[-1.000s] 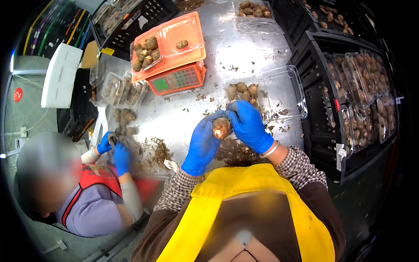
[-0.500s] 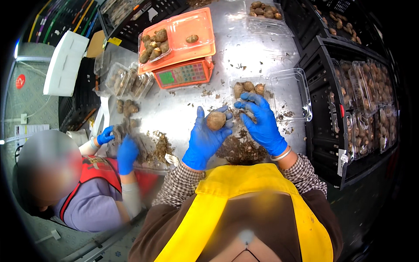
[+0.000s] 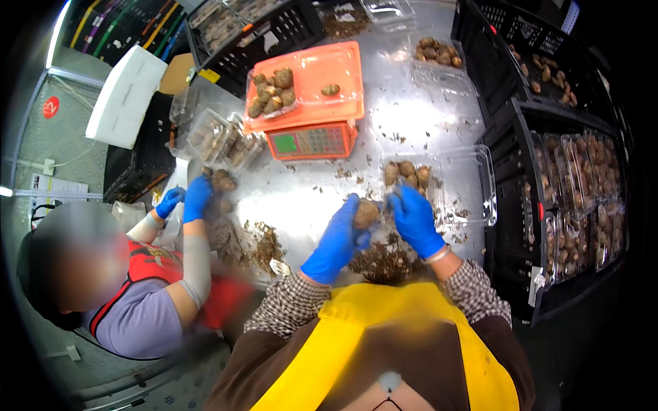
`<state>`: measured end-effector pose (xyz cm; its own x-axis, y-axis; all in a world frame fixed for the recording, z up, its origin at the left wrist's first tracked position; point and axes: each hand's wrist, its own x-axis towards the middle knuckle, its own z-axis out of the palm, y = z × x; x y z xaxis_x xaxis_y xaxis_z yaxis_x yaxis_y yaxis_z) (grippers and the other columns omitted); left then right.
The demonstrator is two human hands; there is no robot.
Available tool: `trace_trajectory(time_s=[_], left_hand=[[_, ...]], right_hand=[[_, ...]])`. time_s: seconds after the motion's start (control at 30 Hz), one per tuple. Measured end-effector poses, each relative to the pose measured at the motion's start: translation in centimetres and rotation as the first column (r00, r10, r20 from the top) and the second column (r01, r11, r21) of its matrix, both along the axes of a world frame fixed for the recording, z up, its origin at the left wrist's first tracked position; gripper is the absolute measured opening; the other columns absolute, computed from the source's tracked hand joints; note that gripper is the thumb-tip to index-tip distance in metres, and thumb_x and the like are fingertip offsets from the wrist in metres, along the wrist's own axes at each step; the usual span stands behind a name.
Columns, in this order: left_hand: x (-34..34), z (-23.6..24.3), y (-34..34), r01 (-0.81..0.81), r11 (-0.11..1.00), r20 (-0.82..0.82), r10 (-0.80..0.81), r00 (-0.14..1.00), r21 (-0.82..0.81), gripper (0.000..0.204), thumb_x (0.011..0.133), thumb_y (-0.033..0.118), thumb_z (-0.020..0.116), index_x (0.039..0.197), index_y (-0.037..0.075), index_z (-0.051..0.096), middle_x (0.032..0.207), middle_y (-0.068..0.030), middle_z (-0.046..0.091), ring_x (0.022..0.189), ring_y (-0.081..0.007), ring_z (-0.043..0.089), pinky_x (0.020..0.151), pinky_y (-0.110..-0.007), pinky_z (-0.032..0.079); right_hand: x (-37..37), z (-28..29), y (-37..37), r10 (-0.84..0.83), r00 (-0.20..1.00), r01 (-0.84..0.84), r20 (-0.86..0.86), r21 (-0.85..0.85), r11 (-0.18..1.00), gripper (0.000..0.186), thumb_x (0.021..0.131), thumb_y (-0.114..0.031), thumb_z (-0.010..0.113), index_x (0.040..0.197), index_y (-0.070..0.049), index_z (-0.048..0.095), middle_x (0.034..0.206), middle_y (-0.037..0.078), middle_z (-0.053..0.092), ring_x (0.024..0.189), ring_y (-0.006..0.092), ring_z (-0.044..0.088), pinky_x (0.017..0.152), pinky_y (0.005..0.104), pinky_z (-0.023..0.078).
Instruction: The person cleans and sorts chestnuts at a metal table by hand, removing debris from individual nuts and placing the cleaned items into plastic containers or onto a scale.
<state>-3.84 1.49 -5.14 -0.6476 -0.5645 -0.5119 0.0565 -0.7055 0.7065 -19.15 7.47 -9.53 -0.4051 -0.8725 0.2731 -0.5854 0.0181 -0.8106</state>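
Note:
A round brown taro (image 3: pixel 366 214) rests in the blue-gloved fingers of my left hand (image 3: pixel 335 243), which are closed round it. Just to its right, my right hand (image 3: pixel 417 222), also gloved in blue, has its fingers drawn together. What those fingers hold, if anything, is hidden. Beyond my right hand, several taros (image 3: pixel 407 169) sit in a clear plastic box, whose lid (image 3: pixel 473 185) is folded open to the right. Below both hands lies a heap of dark peel scraps and dirt (image 3: pixel 385 264).
An orange scale (image 3: pixel 308 137) carries a box of taros (image 3: pixel 272 92) and one loose taro (image 3: pixel 330 89). Black crates (image 3: pixel 524 205) with packed boxes stand at right. At left, a co-worker's gloved hands (image 3: pixel 197 198) are over taros. Another filled box (image 3: pixel 439 53) sits at the back.
My right hand has come lower and closer to the taro, its fingers now drawn together. My left hand has turned round the taro. The whole view has shifted, and the co-worker's right hand has moved farther away.

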Motion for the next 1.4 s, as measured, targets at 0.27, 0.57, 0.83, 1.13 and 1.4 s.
trace_trajectory(time_s=[0.27, 0.57, 0.83, 1.13, 1.4], left_hand=[[2.5, 5.3, -17.2, -0.244, 0.386, -0.005, 0.525, 0.851, -0.890, 0.035, 0.081, 0.006, 0.057, 0.115, 0.003, 0.048, 0.103, -0.0069, 0.054, 0.077, -0.0109, 0.055, 0.060, -0.022, 0.048], [3.1, 5.1, -31.8, -0.135, 0.251, 0.026, 0.550, 0.835, -0.959, 0.035, 0.073, 0.000, 0.062, 0.107, 0.003, 0.056, 0.088, -0.0065, 0.060, 0.073, -0.0110, 0.056, 0.063, -0.021, 0.046], [1.8, 6.4, -32.0, -0.077, 0.221, 0.068, 0.582, 0.811, -0.972, 0.029, 0.072, 0.001, 0.061, 0.101, 0.003, 0.058, 0.088, -0.0064, 0.060, 0.075, -0.0121, 0.056, 0.066, -0.023, 0.047], [1.8, 6.2, -32.8, -0.017, 0.220, 0.117, 0.581, 0.805, -0.975, 0.031, 0.070, 0.003, 0.062, 0.101, 0.002, 0.058, 0.090, -0.0064, 0.059, 0.080, -0.0130, 0.056, 0.073, -0.024, 0.045], [1.1, 3.9, -34.5, 0.066, 0.203, 0.176, 0.591, 0.787, -0.977, 0.032, 0.064, 0.010, 0.064, 0.095, 0.005, 0.061, 0.082, -0.0093, 0.061, 0.075, -0.0167, 0.058, 0.069, -0.027, 0.047]], right_hand=[[-1.3, 0.6, 4.2, 0.330, 0.939, -0.342, 0.093, 0.184, 0.922, 0.012, 0.076, -0.017, 0.060, 0.073, -0.006, 0.055, 0.072, 0.013, 0.054, 0.066, 0.0299, 0.054, 0.057, 0.0362, 0.043], [-1.0, 0.4, 5.4, 0.353, 0.932, -0.361, 0.075, 0.230, 0.904, 0.010, 0.075, -0.015, 0.059, 0.082, -0.007, 0.057, 0.077, 0.012, 0.056, 0.074, 0.0299, 0.056, 0.063, 0.0366, 0.045], [-0.8, -0.6, 5.7, 0.432, 0.898, -0.438, 0.082, 0.248, 0.864, 0.009, 0.076, -0.015, 0.058, 0.082, -0.009, 0.057, 0.077, 0.011, 0.057, 0.073, 0.0289, 0.056, 0.063, 0.0358, 0.046], [-0.7, 0.6, 4.9, 0.458, 0.885, -0.464, 0.079, 0.219, 0.859, 0.010, 0.077, -0.017, 0.056, 0.081, -0.008, 0.057, 0.078, 0.011, 0.056, 0.073, 0.0293, 0.056, 0.063, 0.0361, 0.046], [-0.6, -0.1, 5.3, 0.515, 0.856, -0.496, -0.034, 0.223, 0.839, 0.011, 0.077, -0.020, 0.056, 0.083, -0.010, 0.058, 0.077, 0.011, 0.056, 0.072, 0.0296, 0.056, 0.061, 0.0377, 0.045]])
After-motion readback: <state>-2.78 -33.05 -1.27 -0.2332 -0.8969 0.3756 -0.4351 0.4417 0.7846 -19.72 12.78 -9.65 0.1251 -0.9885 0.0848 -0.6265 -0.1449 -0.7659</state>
